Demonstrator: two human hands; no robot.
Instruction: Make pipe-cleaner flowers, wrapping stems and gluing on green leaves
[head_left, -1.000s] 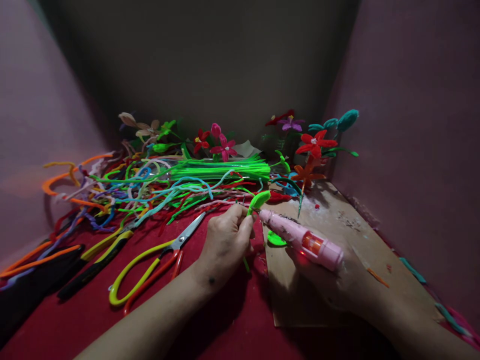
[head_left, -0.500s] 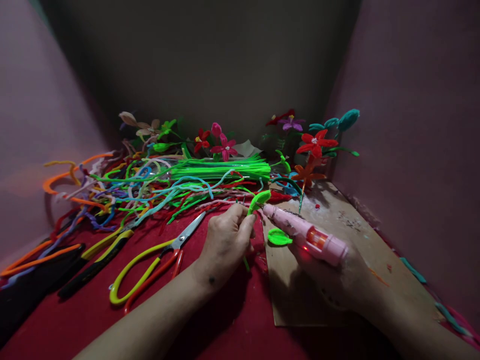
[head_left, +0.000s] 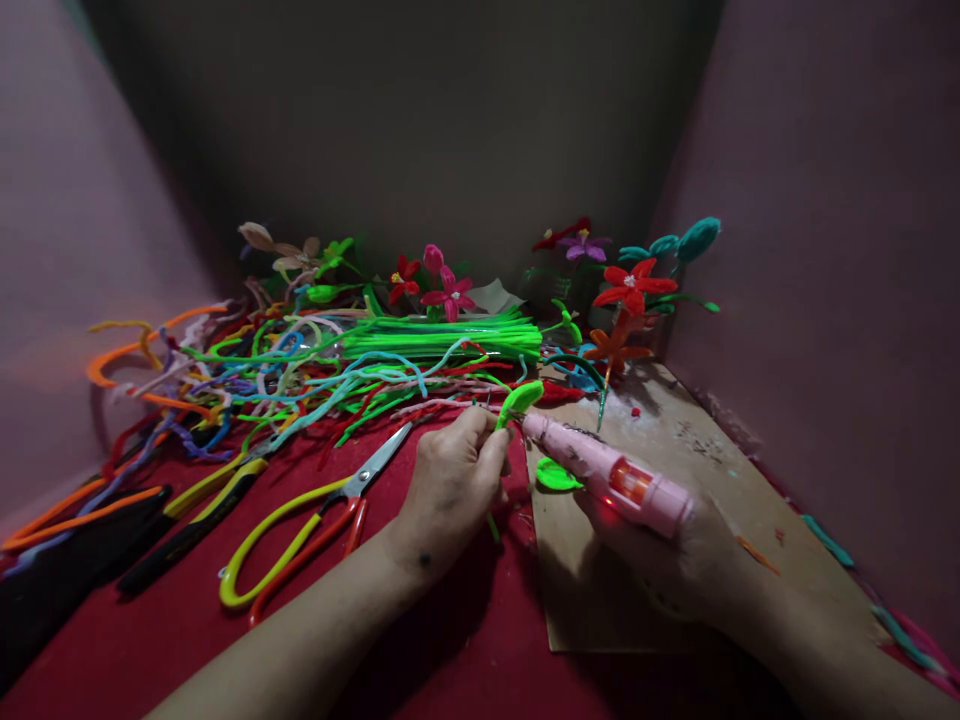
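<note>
My left hand [head_left: 454, 475] pinches a bright green pipe-cleaner leaf [head_left: 523, 398] between thumb and fingers, its stem end poking out below the hand. My right hand [head_left: 675, 550] is wrapped round a pink hot glue gun [head_left: 600, 465] with a small red light glowing on its side. The gun's nozzle points left and sits at the base of the leaf, close to my left thumb; whether it touches cannot be made out. Below the gun, a second green leaf [head_left: 557, 474] lies on a wooden board [head_left: 570, 590].
Yellow-and-red-handled scissors [head_left: 337, 500] and yellow-black pliers [head_left: 202, 515] lie left on the red cloth [head_left: 420, 650]. Behind are a bundle of green pipe cleaners [head_left: 450, 337], a tangle of loose coloured ones [head_left: 262, 370], and finished flowers [head_left: 448, 294], including a red one [head_left: 632, 287].
The glue gun's nozzle has shifted slightly left and down along the leaf's base. My left hand and the leaf stay nearly still.
</note>
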